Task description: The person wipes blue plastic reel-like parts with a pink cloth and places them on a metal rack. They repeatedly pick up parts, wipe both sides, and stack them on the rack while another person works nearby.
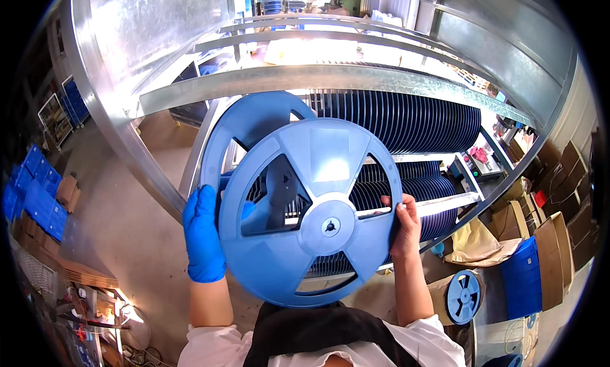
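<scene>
A large blue plastic reel (329, 227) with a round hub and wide cut-out windows faces me, tilted, in front of my chest. My left hand (204, 240), in a blue glove, is closed round its left rim, with fingertips showing through a window. Bare fingers of my right hand (406, 226) pinch the opposite rim, some reaching into the cut-out. Directly behind stands a second blue reel (264, 110), partly covered by the front one; whether my left hand touches it too, I cannot tell. Beyond both, rows of dark reels (406, 119) stand on edge, packed close together.
A metal frame with a crossbar (330, 78) surrounds the reels. Cardboard boxes (553, 259), a blue sheet (521, 278) and another blue reel (463, 297) are at the right. Blue crates (44, 189) stand on the floor at the left, above stacked cardboard (82, 275).
</scene>
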`<action>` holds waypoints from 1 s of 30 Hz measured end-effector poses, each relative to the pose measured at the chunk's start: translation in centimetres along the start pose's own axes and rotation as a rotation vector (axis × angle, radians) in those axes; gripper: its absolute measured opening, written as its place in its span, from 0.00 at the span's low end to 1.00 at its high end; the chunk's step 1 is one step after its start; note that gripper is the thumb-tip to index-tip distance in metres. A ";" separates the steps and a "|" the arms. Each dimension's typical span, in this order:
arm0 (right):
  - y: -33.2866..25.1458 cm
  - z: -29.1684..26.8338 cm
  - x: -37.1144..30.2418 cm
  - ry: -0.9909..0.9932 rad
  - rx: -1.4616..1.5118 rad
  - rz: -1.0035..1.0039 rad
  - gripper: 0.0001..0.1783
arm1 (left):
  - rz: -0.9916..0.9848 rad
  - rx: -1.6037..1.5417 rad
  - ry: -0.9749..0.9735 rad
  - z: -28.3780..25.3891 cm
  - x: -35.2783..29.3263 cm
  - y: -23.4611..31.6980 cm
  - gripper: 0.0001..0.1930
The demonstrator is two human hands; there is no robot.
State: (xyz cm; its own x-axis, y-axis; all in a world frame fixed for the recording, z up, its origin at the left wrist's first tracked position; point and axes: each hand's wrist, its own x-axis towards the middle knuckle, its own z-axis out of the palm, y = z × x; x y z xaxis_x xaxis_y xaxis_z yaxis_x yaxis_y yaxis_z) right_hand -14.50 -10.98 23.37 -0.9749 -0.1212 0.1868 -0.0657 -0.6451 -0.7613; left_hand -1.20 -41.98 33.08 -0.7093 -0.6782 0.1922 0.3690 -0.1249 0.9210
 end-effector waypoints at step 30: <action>12.6 14.9 21.3 0.155 -1.431 -0.957 0.28 | -0.022 -0.415 -0.537 18.4 22.7 -18.2 0.26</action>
State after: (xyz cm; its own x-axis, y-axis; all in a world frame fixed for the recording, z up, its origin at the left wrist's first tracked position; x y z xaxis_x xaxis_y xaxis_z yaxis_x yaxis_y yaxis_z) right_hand -32.98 -32.89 27.00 -0.4848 -0.0023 0.8746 -0.6257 0.6997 -0.3450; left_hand -35.09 -41.79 26.95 -0.8798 -0.2321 0.4149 0.4748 -0.4751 0.7409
